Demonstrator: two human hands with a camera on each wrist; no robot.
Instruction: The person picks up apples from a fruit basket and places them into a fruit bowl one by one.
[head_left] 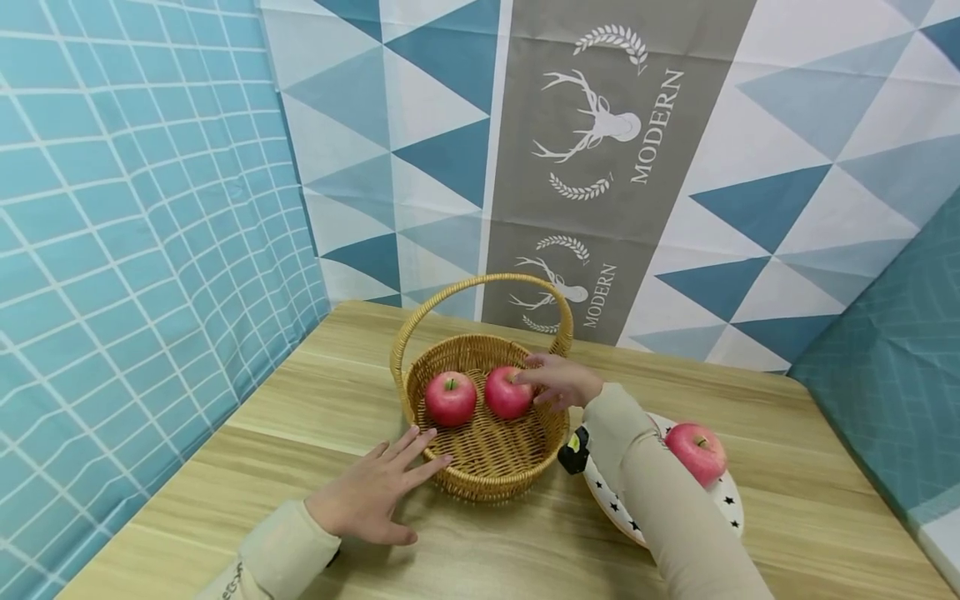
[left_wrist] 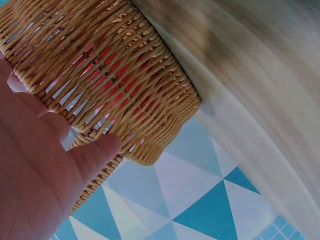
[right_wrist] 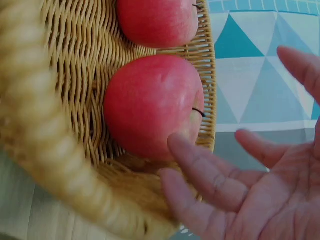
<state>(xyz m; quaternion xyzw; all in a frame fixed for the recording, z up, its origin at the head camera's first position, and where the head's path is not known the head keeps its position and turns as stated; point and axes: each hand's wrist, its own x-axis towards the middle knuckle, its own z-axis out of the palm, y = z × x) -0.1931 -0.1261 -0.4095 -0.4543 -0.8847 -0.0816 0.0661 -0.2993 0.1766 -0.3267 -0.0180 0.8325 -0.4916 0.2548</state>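
Two red apples sit side by side in a round wicker basket (head_left: 491, 482) with a tall arched handle, the left apple (head_left: 451, 398) and the right apple (head_left: 508, 392). My left hand (head_left: 372, 492) rests its extended fingers on the basket's near left rim; the left wrist view shows the thumb against the woven side (left_wrist: 125, 85). Over the right side of the basket, my right hand (head_left: 562, 381) has its fingers spread beside the right apple. In the right wrist view the fingertips (right_wrist: 182, 145) overlap this apple (right_wrist: 152, 105), and nothing is gripped; whether they touch it I cannot tell.
A white plate with black stars (head_left: 729, 504) stands right of the basket, partly behind my right sleeve. Another red apple (head_left: 696, 453) lies on it. The wooden table (head_left: 300, 417) ends against patterned cloth at the back and sides.
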